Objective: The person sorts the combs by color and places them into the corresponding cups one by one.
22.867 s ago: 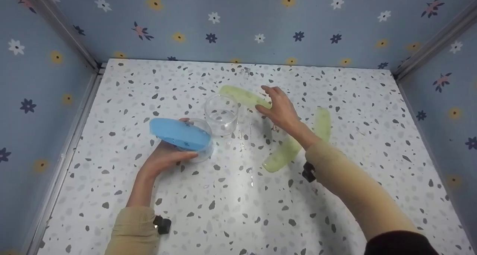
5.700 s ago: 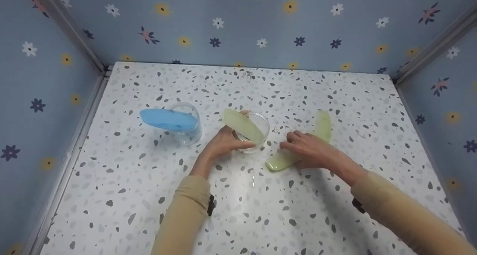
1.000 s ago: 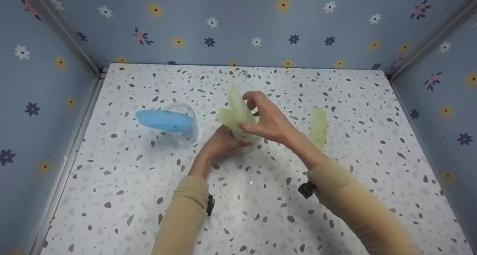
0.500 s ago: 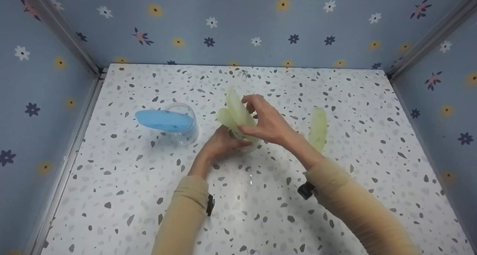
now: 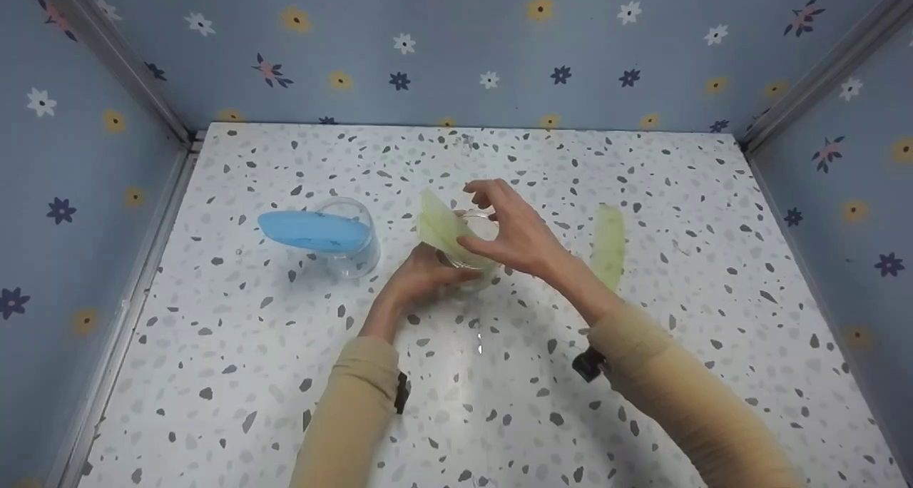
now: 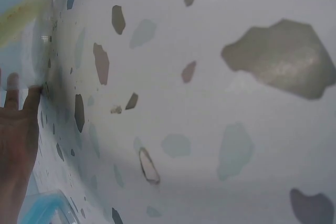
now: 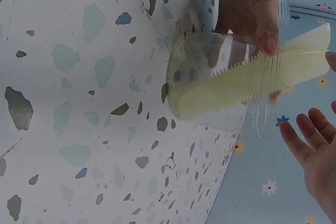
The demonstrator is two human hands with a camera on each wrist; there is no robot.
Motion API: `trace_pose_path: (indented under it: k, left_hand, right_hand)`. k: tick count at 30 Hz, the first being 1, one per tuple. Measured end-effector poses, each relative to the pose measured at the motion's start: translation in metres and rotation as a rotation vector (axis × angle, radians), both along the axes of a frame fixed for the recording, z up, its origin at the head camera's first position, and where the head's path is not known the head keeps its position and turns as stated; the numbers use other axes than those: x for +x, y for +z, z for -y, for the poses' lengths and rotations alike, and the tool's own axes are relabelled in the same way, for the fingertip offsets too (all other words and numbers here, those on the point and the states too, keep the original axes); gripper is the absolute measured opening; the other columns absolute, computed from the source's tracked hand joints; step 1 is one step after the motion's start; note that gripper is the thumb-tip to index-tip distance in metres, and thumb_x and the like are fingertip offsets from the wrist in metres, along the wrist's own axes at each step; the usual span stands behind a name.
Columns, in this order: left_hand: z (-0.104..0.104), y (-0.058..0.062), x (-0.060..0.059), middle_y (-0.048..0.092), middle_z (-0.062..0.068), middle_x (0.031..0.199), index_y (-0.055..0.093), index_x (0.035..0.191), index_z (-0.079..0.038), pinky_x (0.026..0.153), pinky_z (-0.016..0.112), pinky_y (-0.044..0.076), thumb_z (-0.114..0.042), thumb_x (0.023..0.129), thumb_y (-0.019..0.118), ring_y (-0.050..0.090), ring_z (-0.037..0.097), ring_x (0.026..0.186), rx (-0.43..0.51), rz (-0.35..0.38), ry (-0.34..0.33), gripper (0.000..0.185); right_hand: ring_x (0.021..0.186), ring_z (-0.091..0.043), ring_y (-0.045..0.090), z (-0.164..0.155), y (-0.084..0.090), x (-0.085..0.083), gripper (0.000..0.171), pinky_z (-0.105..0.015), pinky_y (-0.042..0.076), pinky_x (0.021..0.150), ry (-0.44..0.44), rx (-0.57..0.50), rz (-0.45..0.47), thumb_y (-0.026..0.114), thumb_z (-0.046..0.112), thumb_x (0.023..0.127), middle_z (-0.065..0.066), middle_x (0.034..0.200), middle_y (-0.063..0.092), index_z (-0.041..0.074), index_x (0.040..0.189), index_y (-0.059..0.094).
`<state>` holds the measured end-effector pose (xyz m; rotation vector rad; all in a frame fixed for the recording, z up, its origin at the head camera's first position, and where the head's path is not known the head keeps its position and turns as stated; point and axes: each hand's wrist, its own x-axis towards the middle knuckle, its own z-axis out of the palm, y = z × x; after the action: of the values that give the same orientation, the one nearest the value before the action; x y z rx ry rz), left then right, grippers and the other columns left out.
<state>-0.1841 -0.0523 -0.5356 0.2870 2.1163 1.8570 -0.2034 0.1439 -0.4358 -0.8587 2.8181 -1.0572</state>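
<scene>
My left hand grips a clear round plastic jar standing on the speckled table, its thumb by the rim in the right wrist view. Two pale green plastic scrapers with toothed edges lean in the jar, overlapping, their upper ends sticking out to the left. My right hand is just over the jar's right side. Its fingers are loosely bent and spread from the thumb, which is close to the scrapers; nothing is held between them. In the left wrist view the fingers of the left hand reach the jar's lower wall.
A second clear jar stands to the left with a blue scraper leaning out of it. Another pale green scraper lies on the table to the right, partly behind the right forearm. Flowered blue walls enclose the table.
The right hand carried a second green scraper from the table into the jar. In the last half second it let go, and the scraper sank lower, tilting left. The left hand stayed on the jar.
</scene>
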Motion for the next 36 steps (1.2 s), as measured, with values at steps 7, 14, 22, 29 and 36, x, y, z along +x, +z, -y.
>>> trace_pose_path:
  k: [7, 14, 22, 29, 36]
  left_hand:
    - [-0.001, 0.001, 0.001, 0.048, -0.011, 0.154, 0.034, 0.157, -0.032, 0.130, 0.043, 0.026, -0.032, 0.076, 0.092, 0.042, 0.016, 0.148, 0.030, 0.015, 0.000, 0.100]
    - [-0.001, 0.002, -0.001, 0.043, -0.009, 0.161, 0.030, 0.159, -0.035, 0.131, 0.040, 0.022, -0.030, 0.075, 0.093, 0.038, 0.014, 0.151, 0.022, -0.016, 0.008, 0.105]
    - [-0.001, 0.000, -0.001, 0.044, -0.001, 0.161, 0.032, 0.158, -0.036, 0.131, 0.042, 0.023, -0.025, 0.074, 0.093, 0.041, 0.017, 0.149, 0.064, 0.014, 0.006, 0.104]
    - [-0.001, -0.001, -0.002, 0.044, 0.001, 0.161, 0.031, 0.159, -0.035, 0.131, 0.045, 0.023, -0.023, 0.075, 0.092, 0.040, 0.018, 0.150, 0.059, -0.005, -0.010, 0.104]
    - [-0.001, -0.001, -0.002, 0.042, -0.002, 0.163, 0.029, 0.160, -0.032, 0.132, 0.044, 0.019, -0.024, 0.073, 0.093, 0.037, 0.018, 0.153, 0.007, -0.030, 0.005, 0.108]
  right_hand:
    - [0.117, -0.026, 0.059, -0.009, 0.000, -0.003, 0.066, -0.039, 0.056, 0.100, -0.033, 0.012, -0.010, 0.077, 0.038, 0.087, -0.008, 0.122, 0.059, 0.017, 0.143, 0.049]
    - [0.119, -0.028, 0.059, -0.024, -0.001, -0.007, 0.066, -0.043, 0.057, 0.101, -0.054, 0.014, -0.004, 0.076, 0.039, 0.089, -0.008, 0.126, 0.059, 0.016, 0.144, 0.048]
    - [0.120, -0.030, 0.059, -0.045, -0.004, -0.009, 0.069, -0.045, 0.057, 0.100, -0.103, 0.029, 0.009, 0.076, 0.040, 0.090, -0.013, 0.126, 0.059, 0.018, 0.147, 0.046]
    - [0.122, -0.030, 0.058, -0.064, -0.006, -0.012, 0.073, -0.049, 0.056, 0.099, -0.158, 0.039, 0.033, 0.076, 0.040, 0.090, -0.012, 0.132, 0.057, 0.019, 0.152, 0.043]
    - [0.122, -0.030, 0.058, -0.078, -0.008, -0.014, 0.076, -0.049, 0.057, 0.101, -0.206, 0.073, 0.032, 0.076, 0.042, 0.090, -0.013, 0.132, 0.058, 0.016, 0.153, 0.042]
